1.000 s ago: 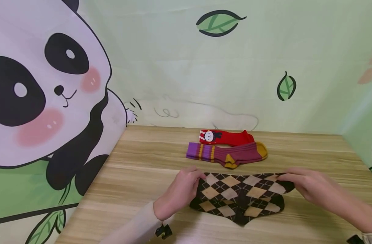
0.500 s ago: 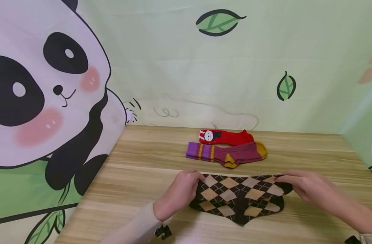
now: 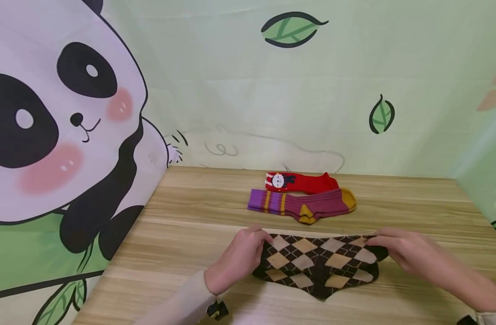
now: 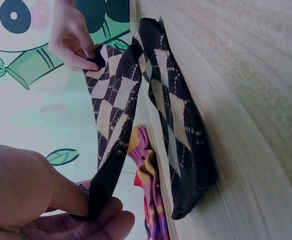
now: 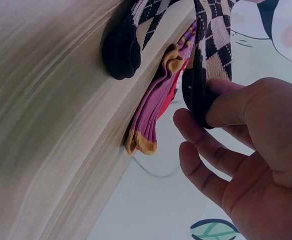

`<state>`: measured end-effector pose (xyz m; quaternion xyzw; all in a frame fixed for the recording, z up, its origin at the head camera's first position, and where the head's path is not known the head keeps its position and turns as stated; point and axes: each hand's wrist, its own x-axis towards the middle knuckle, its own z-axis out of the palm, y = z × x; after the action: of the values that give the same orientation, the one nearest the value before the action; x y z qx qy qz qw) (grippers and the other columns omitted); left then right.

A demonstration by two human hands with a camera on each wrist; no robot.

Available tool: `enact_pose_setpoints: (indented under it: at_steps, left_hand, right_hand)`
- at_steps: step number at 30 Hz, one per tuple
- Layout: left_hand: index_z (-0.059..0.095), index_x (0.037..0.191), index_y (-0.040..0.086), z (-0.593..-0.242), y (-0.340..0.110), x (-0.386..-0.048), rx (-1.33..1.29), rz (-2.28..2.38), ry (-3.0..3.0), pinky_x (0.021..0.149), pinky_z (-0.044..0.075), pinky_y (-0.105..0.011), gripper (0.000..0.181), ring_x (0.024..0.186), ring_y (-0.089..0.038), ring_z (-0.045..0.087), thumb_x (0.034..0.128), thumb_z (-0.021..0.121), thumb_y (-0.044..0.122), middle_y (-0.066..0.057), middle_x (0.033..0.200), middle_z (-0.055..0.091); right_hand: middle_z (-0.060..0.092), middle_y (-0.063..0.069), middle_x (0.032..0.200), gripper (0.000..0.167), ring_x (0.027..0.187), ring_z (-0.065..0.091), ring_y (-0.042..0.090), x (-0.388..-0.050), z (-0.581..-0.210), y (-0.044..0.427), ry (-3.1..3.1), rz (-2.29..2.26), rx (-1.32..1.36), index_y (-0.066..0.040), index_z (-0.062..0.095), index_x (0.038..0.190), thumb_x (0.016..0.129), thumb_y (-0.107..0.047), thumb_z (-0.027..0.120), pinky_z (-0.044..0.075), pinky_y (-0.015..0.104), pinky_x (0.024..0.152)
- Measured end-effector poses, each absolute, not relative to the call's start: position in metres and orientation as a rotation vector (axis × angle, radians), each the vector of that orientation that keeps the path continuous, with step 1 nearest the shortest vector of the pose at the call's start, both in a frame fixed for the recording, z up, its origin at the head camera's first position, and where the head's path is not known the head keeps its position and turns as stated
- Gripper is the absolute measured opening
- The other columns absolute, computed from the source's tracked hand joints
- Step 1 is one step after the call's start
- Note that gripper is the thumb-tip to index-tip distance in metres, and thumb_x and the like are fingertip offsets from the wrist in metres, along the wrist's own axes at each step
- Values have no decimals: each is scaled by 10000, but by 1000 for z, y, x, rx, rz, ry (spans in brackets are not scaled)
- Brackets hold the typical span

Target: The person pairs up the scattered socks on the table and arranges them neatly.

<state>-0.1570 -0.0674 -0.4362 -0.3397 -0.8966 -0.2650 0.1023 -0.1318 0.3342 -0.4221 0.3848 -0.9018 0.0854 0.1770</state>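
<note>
Two argyle socks in black, tan and grey are near the front of the table. My left hand (image 3: 240, 253) pinches one end of the upper argyle sock (image 3: 306, 246), thumb against fingers. At its black toe, my right hand (image 3: 410, 253) pinches the other end, so the sock spans between both hands. Below it, the second argyle sock (image 4: 178, 120) lies on the table, partly covered in the head view. Both wrist views show a gap between the raised sock and the lower one (image 5: 123, 52). The right hand's other fingers (image 5: 203, 167) hang loosely bent beneath.
Beyond the argyle socks lies a purple and maroon pair of socks (image 3: 321, 204) with mustard toes and heels. Red socks (image 3: 308, 183) with a white animal face touch it at the back. A printed panda cloth (image 3: 215, 90) stands behind the wooden table (image 3: 183, 216).
The raised argyle sock has come down slightly toward the lower one. My right hand has shifted a little left and down; my left hand has barely moved.
</note>
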Motion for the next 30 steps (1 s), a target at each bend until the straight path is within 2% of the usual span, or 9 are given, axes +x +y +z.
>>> enact_pose_setpoints:
  at_steps: [3,10,15,30]
  left_hand:
    - [771,970,2,-437,-68,-157,-1003,-783,-2655,753,569,-181,273,856,-204,713,865,610,-191,-96,946,720]
    - [770,974,-5,-440,-68,-157,-1005,-788,-2672,735,562,-166,272,847,-202,711,862,608,-192,-108,950,723]
    - [770,971,-11,-443,-68,-159,-1014,-787,-2671,734,560,-159,282,841,-201,716,854,598,-203,-117,950,732]
    - [772,960,-6,-449,-67,-160,-1043,-737,-2673,798,574,-195,288,885,-205,723,846,590,-199,-106,947,742]
  right_hand:
    - [735,52,1073,533,765,689,158,-132,-424,334,-2537,255,1102,-141,774,1073,641,169,737,545,227,559]
    - [745,58,1063,541,810,719,227,-134,-428,334,-2505,245,1129,-138,773,1061,621,175,741,581,293,593]
    - [742,48,1059,543,824,721,232,-133,-428,334,-2511,249,1129,-137,773,1067,620,171,736,586,292,604]
    - [718,32,1024,571,742,650,112,-133,-433,334,-2516,267,1166,-131,771,1058,602,204,696,531,217,556]
